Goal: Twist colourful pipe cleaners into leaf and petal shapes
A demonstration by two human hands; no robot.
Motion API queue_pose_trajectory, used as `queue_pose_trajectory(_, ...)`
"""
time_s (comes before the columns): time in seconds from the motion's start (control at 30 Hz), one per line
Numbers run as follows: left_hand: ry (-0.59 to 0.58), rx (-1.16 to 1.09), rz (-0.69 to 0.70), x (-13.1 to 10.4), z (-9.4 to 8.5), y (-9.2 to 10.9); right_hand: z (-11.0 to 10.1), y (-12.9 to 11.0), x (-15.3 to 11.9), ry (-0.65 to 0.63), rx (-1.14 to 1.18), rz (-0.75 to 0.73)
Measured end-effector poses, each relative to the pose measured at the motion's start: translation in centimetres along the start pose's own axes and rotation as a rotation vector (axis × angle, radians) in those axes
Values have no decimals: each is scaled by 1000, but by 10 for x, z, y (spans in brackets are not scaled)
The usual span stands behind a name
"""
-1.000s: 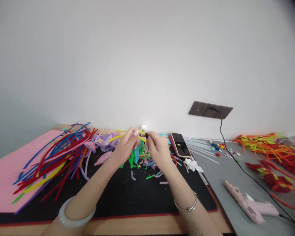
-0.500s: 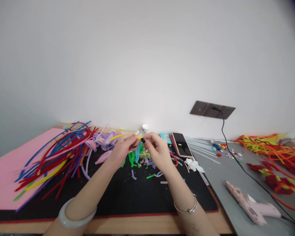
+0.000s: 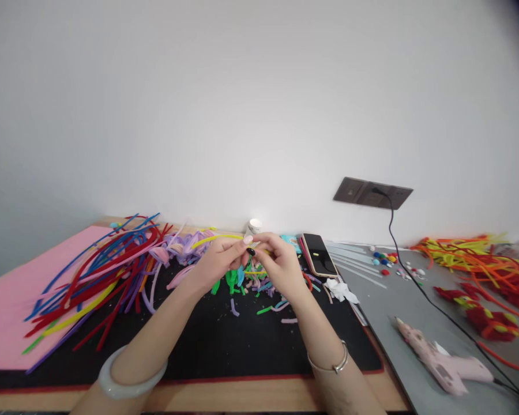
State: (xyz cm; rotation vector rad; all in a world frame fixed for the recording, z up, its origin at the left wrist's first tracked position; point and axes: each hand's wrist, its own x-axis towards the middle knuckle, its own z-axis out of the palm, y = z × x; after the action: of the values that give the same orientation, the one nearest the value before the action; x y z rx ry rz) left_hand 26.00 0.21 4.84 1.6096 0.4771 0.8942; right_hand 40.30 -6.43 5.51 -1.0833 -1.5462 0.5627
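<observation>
A yellow pipe cleaner [image 3: 218, 237] runs between my two hands, its free end curving out to the left. My left hand [image 3: 219, 260] pinches it between thumb and forefinger. Fingertips meeting the left ones, my right hand [image 3: 281, 262] is closed on the same pipe cleaner; the part inside the fingers is mostly hidden. Beneath and behind the hands lie green pipe-cleaner pieces [image 3: 230, 280] and many short cut bits [image 3: 263, 286] in purple, pink and green on a black mat [image 3: 242, 346].
Left are long coloured pipe cleaners [image 3: 99, 271] over a pink sheet [image 3: 8, 311]. A white cup [image 3: 255, 225] stands by the wall. Right are a phone [image 3: 319, 255], crumpled tissue [image 3: 341, 290], glue sticks [image 3: 358, 262], pompoms [image 3: 386, 257] and a pink glue gun [image 3: 445, 363] with its cord [image 3: 432, 297].
My hands have drawn closer together, the left thumb now lying over the right fingertips. The yellow pipe cleaner's free end has shifted slightly and arches more. Other things stay where they were.
</observation>
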Motion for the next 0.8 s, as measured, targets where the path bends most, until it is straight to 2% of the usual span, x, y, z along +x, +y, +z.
queue_pose_trajectory(0.27, 25, 59, 18, -2, -2, -8, 0, -2, -2, 45, -191, -35)
queue_pose_trajectory(0.47, 105, 247, 121, -6, 4, -1, 2, -1, -2, 68, -19, 34)
queue_pose_trajectory(0.6, 163, 412, 171, -10, 7, 3, 2, 0, -2, 81, 13, 70)
queue_pose_trajectory(0.7, 152, 549, 244, -11, 6, 4, 1, -2, -1, 69, 48, 86)
queue_pose_trajectory(0.8, 88, 623, 328, -12, 3, 6, -2, -5, 0, 30, 83, 111)
